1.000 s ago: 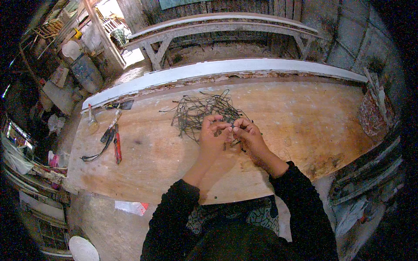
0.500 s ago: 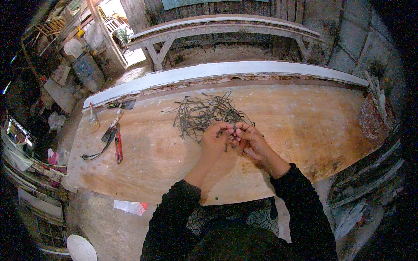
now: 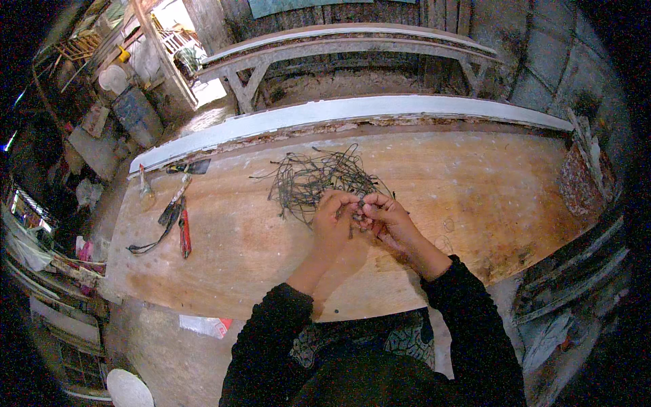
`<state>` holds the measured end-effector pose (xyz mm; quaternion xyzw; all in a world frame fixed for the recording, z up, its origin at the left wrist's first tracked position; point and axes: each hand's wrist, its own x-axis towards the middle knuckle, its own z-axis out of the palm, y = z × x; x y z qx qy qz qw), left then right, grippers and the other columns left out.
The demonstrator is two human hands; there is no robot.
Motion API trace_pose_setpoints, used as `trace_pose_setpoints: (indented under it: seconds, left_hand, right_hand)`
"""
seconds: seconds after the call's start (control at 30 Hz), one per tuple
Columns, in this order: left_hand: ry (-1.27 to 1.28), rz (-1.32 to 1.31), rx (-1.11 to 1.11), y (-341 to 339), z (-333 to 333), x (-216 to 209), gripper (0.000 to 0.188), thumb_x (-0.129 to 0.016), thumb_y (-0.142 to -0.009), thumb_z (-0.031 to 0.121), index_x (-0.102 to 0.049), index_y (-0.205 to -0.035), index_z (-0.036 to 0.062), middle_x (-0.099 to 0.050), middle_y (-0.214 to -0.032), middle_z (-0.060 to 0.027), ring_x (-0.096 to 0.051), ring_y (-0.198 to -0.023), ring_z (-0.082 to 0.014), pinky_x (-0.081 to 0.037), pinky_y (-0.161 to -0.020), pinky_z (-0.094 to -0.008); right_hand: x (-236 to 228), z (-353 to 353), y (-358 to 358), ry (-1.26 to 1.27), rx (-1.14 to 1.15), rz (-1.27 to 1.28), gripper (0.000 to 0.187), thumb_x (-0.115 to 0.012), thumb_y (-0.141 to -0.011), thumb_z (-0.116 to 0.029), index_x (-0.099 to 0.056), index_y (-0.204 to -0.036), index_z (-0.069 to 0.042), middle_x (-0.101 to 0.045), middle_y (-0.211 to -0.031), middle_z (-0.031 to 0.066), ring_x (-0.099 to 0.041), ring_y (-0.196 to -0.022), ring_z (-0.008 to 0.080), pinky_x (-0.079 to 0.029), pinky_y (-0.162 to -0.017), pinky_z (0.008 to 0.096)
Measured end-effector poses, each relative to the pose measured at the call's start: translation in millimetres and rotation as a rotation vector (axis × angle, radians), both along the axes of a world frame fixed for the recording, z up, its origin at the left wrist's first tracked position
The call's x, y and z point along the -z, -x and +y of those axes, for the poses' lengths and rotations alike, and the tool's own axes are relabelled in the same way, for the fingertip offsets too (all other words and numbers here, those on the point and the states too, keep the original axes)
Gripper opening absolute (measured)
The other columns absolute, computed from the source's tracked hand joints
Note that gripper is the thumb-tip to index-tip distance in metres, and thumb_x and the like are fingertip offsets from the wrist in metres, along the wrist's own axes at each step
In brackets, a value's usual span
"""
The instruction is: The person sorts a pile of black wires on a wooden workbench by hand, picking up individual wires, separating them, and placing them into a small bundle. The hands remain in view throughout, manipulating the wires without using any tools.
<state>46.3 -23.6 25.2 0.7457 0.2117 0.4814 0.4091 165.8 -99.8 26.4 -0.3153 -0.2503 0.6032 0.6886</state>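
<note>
A loose tangle of thin dark cords [image 3: 315,178] lies on the wooden tabletop [image 3: 224,271], just beyond my hands. My left hand [image 3: 332,218] and my right hand [image 3: 395,225] meet at the near edge of this pile. Thumb and fingertips of both are pinched together on a small dark bit of cord [image 3: 361,202]. Short ends hang below the fingers. Whether it is a knot or a loop is too small to tell, and the fingers partly cover it.
At the left of the table lie a red-handled tool [image 3: 184,234], a dark strap [image 3: 152,244], a brush [image 3: 146,186] and a dark flat scraper [image 3: 198,166]. A long white board [image 3: 352,107] runs along the far edge. A speckled container [image 3: 580,183] stands at the right end.
Both hands stay pinched on the cord in nearly the same spot, with only slight finger movement. The pile looks almost unchanged.
</note>
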Motion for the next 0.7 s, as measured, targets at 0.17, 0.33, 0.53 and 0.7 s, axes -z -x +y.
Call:
trace_pose_setpoints:
  seconds: [0.17,0.33,0.53,0.7]
  left_hand:
    - [0.13,-0.054,0.056,1,-3,-2,0.006,-0.055,-0.074,-0.002,-0.055,-0.079,0.0005,-0.052,-0.08,-0.0063,-0.053,-0.077,-0.0163,-0.043,-0.065,-0.0248]
    - [0.296,-0.07,0.101,2,-9,-10,0.009,-0.054,-0.077,-0.001,-0.057,-0.085,0.0015,-0.051,-0.08,-0.0036,-0.053,-0.075,-0.012,-0.044,-0.061,-0.0222]
    - [0.388,-0.063,0.187,2,-5,-4,0.006,-0.057,-0.077,0.004,-0.057,-0.084,0.0033,-0.053,-0.082,-0.0008,-0.053,-0.071,-0.0096,-0.046,-0.057,-0.0216]
    - [0.427,-0.033,0.218,3,-2,0,0.009,-0.059,-0.077,0.006,-0.057,-0.085,0.0034,-0.055,-0.082,-0.001,-0.054,-0.071,-0.0091,-0.047,-0.053,-0.0211]
  right_hand:
    - [2,0,-1,0.015,0.048,-0.099,0.009,-0.058,-0.079,-0.008,-0.055,-0.086,-0.005,-0.058,-0.079,0.0024,-0.054,-0.065,0.0088,-0.046,-0.06,0.0199]
    - [0,0,-1,0.015,0.047,-0.125,0.008,-0.058,-0.079,-0.009,-0.054,-0.084,-0.005,-0.058,-0.077,0.0024,-0.054,-0.063,0.0077,-0.046,-0.058,0.0204]
    - [-11,-3,0,0.027,0.114,-0.166,0.007,-0.059,-0.078,-0.008,-0.055,-0.082,-0.005,-0.059,-0.075,0.0024,-0.054,-0.064,0.0076,-0.045,-0.058,0.0197]
    - [-8,-3,-3,-0.015,0.123,-0.28,0.009,-0.062,-0.075,-0.008,-0.055,-0.08,-0.005,-0.059,-0.076,0.0026,-0.054,-0.07,0.0099,-0.043,-0.063,0.022]
